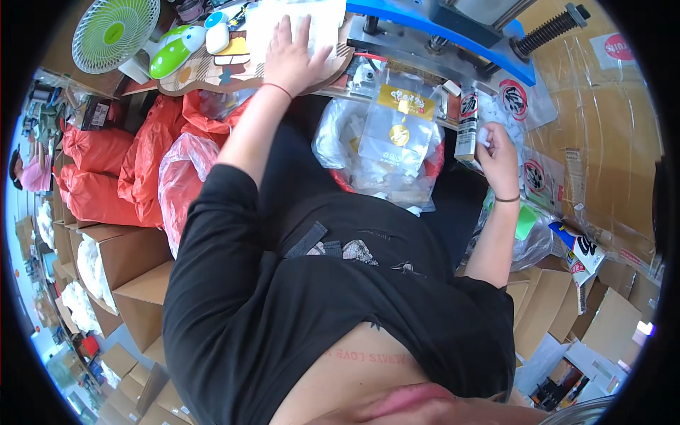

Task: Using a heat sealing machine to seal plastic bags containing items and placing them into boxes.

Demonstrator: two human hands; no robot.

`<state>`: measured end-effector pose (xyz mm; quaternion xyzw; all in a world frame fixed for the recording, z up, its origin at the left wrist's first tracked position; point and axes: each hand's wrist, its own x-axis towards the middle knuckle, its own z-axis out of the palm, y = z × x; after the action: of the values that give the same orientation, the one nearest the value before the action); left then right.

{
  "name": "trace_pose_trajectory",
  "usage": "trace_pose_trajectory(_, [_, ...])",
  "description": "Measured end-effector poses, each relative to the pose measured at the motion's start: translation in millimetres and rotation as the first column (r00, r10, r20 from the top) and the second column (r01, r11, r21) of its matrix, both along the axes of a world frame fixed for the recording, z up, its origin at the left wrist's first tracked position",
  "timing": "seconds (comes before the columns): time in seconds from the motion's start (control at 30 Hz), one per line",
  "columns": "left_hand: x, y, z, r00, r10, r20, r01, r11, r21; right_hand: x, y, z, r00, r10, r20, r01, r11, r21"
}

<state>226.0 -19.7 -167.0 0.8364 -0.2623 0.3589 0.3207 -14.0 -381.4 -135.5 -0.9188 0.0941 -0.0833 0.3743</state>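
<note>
My left hand (294, 58) lies flat with its fingers spread on a stack of white sheets (322, 25) at the table's near edge. My right hand (499, 157), off to the right, has its fingertips pinched around a small white piece (483, 135). Just left of those fingertips stands a narrow box (467, 134) with black, white and gold sides. Beyond the hand is a heap of similar small white pieces (499, 106). Between my hands, a clear plastic bag with gold print (400, 124) hangs over a red-rimmed bin (439, 166) lined with plastic.
A press with a blue frame (467, 35) and a large spring (549, 32) stands at the far right. A green fan (115, 32) is at far left. Red sacks (99, 191) and open cardboard boxes (138, 258) crowd the left side; a cardboard wall (609, 127) rises at right.
</note>
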Motion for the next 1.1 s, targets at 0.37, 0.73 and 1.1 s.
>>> trace_pose_trajectory(0.37, [-73, 30, 1, 0.453, -0.58, -0.677, 0.171, 0.802, -0.572, 3, -6, -9, 0.98, -0.033, 0.195, -0.036, 0.94, 0.338])
trace_pose_trajectory(0.73, [-137, -17, 17, 0.026, -0.622, -0.783, 0.376, 0.731, -0.569, -8, -6, 16, 0.986, -0.114, 0.118, -0.022, 0.622, 0.783])
trace_pose_trajectory(1.1, [-163, -46, 20, -0.129, -0.702, -0.7, 0.357, 0.626, -0.693, 5, 100, 56, 0.936, 0.094, 0.339, -0.276, 0.793, 0.543])
